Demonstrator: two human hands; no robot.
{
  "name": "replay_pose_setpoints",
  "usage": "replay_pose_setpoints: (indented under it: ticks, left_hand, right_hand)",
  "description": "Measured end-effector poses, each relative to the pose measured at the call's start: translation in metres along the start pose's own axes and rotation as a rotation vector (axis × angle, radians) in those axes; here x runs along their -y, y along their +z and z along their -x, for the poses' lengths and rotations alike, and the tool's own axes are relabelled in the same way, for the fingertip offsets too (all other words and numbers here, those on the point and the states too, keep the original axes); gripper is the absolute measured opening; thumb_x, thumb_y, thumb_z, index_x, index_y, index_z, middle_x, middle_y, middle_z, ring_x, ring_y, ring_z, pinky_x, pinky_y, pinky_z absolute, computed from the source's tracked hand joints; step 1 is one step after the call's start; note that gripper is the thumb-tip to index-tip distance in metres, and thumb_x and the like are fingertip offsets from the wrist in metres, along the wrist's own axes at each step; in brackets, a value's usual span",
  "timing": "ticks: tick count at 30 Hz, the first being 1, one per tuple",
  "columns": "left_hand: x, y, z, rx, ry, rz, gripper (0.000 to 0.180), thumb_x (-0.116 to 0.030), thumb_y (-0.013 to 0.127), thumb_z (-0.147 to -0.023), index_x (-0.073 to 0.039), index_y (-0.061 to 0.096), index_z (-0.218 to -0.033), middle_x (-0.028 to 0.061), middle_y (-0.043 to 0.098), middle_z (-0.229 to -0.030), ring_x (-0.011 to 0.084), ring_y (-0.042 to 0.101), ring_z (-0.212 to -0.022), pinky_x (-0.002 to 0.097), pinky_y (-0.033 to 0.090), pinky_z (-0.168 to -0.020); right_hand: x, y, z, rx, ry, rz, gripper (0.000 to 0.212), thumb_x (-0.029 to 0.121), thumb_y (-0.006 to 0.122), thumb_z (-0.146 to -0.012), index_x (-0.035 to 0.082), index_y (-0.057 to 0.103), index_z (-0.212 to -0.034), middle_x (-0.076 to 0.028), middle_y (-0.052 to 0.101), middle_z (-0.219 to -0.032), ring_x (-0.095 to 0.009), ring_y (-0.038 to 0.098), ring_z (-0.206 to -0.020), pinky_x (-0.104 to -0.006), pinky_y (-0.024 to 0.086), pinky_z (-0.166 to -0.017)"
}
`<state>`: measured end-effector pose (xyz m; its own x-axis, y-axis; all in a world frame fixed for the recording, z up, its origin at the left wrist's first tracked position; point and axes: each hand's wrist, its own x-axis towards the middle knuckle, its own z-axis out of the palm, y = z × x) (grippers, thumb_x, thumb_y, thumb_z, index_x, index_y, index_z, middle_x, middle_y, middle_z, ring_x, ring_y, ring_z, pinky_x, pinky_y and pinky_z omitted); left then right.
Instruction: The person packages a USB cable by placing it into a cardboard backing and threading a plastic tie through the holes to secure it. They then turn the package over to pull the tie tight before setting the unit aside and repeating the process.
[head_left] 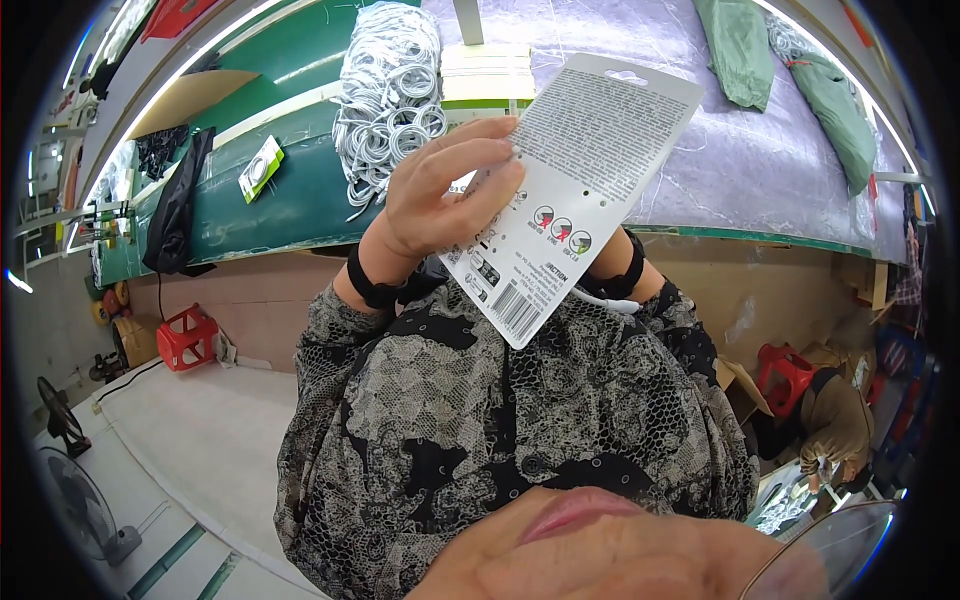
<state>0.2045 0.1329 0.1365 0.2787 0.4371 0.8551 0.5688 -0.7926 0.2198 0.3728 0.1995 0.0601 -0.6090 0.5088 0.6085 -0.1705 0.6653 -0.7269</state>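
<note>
A white printed package card (600, 130) with a hang hole at its top is held up tilted over the table's near edge, its back side facing up. My left hand (445, 190) grips its left edge, thumb and fingers closed on the card. My right wrist (612, 262), wearing a black band, shows behind the card's right edge. The card hides my right hand and its fingers. Part of a white cable (608, 302) curves out below the card beside that wrist.
Coiled white cables (390, 100) lie heaped on the table (290, 215), beside a pale stack (487, 72). A packaged cable (262, 170) and a black bag (182, 205) lie left. Green bags (735, 50) lie far right. A red stool (187, 337) stands lower left; another person (838, 430) bends at right.
</note>
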Motion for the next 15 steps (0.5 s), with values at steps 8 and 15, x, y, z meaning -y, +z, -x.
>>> replay_pose_setpoints:
  ticks: [8,15]
  left_hand:
    - [-0.002,-0.003,-0.003,0.022,0.037,-0.041,0.025,0.010,0.066,-0.069,0.008,0.056,-0.092,0.0200,0.056,-0.099,0.0417,0.062,-0.092,0.0443,0.055,-0.077]
    - [0.001,-0.001,0.007,0.025,0.043,-0.113,0.028,0.006,0.068,-0.070,0.006,0.056,-0.095,0.0193,0.058,-0.097,0.0380,0.064,-0.091,0.0411,0.056,-0.076]
  right_hand:
    - [0.004,-0.007,-0.005,0.009,-0.126,0.093,0.056,0.033,0.077,-0.068,0.009,0.059,-0.116,-0.010,0.058,-0.117,-0.027,0.054,-0.110,-0.0406,0.041,-0.094]
    - [0.002,-0.005,-0.006,0.036,-0.232,0.225,0.040,0.021,0.073,-0.073,0.006,0.061,-0.108,-0.010,0.061,-0.109,-0.026,0.059,-0.100,-0.0375,0.046,-0.087]
